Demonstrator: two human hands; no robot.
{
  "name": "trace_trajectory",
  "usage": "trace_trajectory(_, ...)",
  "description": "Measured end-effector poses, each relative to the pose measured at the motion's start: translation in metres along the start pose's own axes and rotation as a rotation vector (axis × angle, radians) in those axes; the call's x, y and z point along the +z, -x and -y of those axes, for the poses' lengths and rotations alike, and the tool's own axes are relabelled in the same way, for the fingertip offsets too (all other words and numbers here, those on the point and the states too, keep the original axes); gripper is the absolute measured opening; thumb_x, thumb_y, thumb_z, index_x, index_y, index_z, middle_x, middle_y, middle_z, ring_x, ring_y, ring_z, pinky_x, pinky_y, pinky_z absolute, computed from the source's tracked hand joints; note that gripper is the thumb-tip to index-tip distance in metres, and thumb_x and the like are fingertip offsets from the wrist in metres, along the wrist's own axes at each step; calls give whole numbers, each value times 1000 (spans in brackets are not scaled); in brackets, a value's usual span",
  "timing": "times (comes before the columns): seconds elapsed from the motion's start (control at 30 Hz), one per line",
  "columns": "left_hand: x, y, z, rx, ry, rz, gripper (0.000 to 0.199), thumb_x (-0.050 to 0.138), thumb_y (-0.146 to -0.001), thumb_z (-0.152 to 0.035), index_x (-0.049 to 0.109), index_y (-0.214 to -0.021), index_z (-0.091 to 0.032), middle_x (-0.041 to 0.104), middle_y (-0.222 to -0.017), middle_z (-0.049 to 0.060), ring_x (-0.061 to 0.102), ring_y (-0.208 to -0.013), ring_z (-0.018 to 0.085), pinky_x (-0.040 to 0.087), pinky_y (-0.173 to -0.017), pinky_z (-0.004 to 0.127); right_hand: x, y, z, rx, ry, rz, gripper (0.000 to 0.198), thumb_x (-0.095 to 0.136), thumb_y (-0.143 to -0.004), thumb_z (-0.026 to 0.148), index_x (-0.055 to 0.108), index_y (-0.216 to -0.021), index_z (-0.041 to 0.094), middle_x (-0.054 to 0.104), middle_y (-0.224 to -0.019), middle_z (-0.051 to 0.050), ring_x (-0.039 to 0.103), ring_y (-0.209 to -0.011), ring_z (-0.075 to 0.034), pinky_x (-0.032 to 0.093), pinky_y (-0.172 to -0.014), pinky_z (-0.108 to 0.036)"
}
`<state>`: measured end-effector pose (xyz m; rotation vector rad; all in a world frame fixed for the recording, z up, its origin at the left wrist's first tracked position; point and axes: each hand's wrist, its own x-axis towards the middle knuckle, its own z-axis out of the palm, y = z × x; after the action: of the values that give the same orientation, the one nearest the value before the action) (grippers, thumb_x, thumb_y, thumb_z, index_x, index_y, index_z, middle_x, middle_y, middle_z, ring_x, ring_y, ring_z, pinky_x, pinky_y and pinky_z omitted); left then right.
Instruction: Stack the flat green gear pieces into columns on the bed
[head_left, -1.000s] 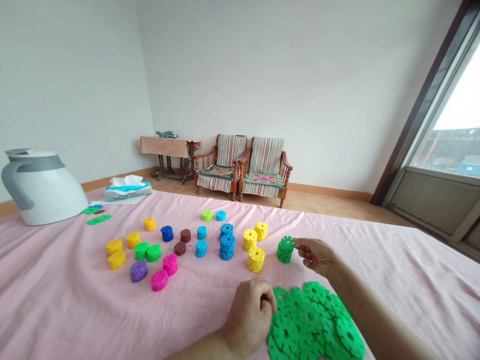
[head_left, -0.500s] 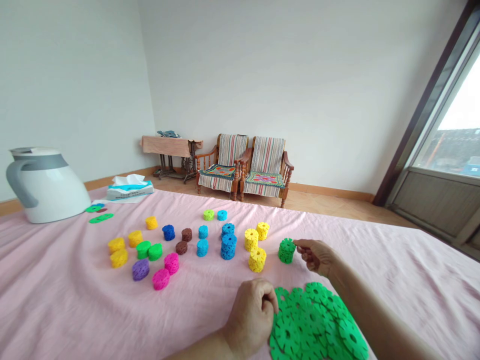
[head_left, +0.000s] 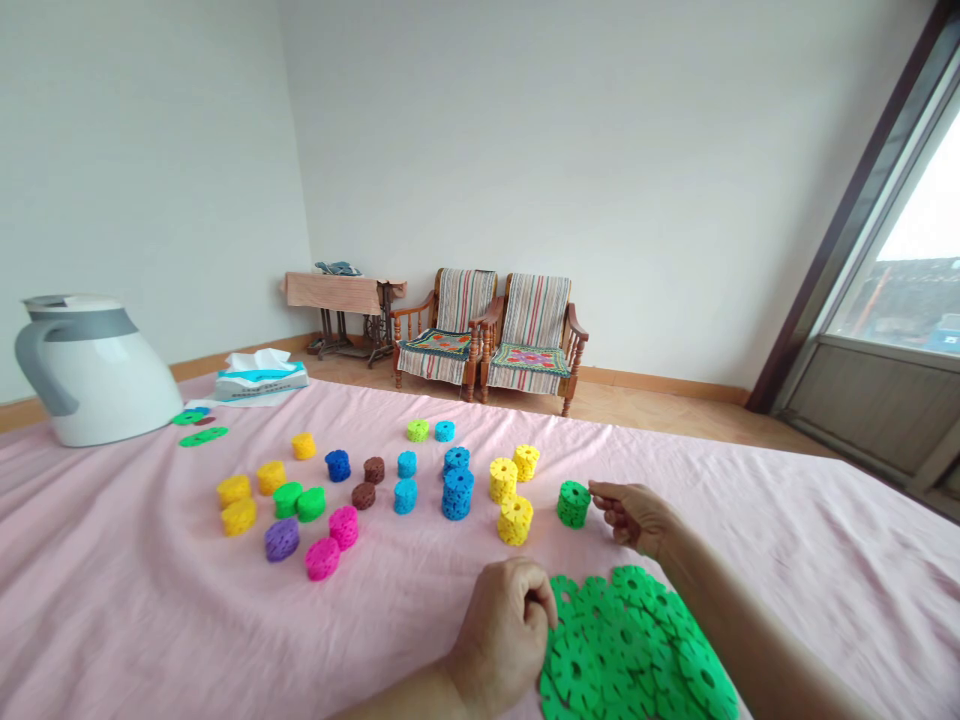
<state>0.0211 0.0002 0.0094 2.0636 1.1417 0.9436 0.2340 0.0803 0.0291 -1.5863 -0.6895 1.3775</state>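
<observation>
A short stack of green notched plastic discs (head_left: 574, 505) stands on the pink cloth. Right beside its top edge is my right hand (head_left: 634, 515), index fingertip at the rim and the other fingers curled in. No disc shows between those fingers; whether the tip touches the stack I cannot tell. My left hand (head_left: 504, 625) is a loose fist at the left edge of a spread pile of green discs (head_left: 630, 650). Its inner fingers are hidden, so anything in them cannot be made out. Left of the green stack stand several yellow disc stacks (head_left: 515, 521).
Small stacks in blue (head_left: 457, 495), brown (head_left: 364, 496), pink (head_left: 322, 559), purple (head_left: 281, 539) and orange-yellow (head_left: 238, 517) stand further left. A white jug (head_left: 105, 385) and a tissue box (head_left: 261, 381) are at the far left. Two chairs (head_left: 529, 350) stand beyond the table.
The green stack's top now looks slightly lower and flatter under my right fingertips. Both hands stay almost where they were.
</observation>
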Motion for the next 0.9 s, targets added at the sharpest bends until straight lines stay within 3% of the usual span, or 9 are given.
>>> trace_trajectory(0.3, -1, 1, 0, 6, 15, -2, 29, 34, -52, 3, 56, -51, -15, 57, -54, -1, 54, -58, 12, 35, -58, 20, -26, 19, -3, -225, 168, -66, 16, 66, -68, 28, 57, -63, 15, 58, -60, 2, 42, -42, -3, 28, -38, -17)
trace_trajectory(0.43, 0, 0, 2, 14, 8, -4, 29, 34, -52, 2, 56, -52, -16, 56, -54, -2, 54, -59, 12, 35, -58, 20, -31, 37, -8, -376, 560, 119, 14, 64, -66, 28, 60, -62, 15, 52, -50, 3, 44, -45, -7, 28, -42, -20)
trace_trajectory(0.57, 1, 0, 2, 13, 6, -5, 29, 34, -54, 2, 57, -53, -16, 57, -55, -2, 55, -60, 12, 35, -59, 20, -26, 52, -17, -528, 974, 219, 19, 65, -60, 23, 65, -78, 17, 63, -77, -2, 53, -66, -13, 39, -57, -23)
trace_trajectory(0.63, 1, 0, 2, 10, 5, -5, 29, 35, -55, 2, 57, -52, -16, 57, -55, -2, 55, -60, 12, 35, -59, 20, -24, 56, -21, -558, 1066, 218, 25, 66, -57, 20, 64, -81, 18, 63, -86, -3, 54, -73, -15, 40, -62, -24)
trace_trajectory(0.9, -1, 0, 1, 15, 0, -4, 30, 35, -55, 2, 58, -54, -16, 57, -56, -1, 55, -61, 12, 36, -60, 21, -14, 69, -19, -568, 1158, 307, 25, 64, -57, 19, 61, -81, 21, 61, -89, 0, 53, -82, -16, 40, -69, -24)
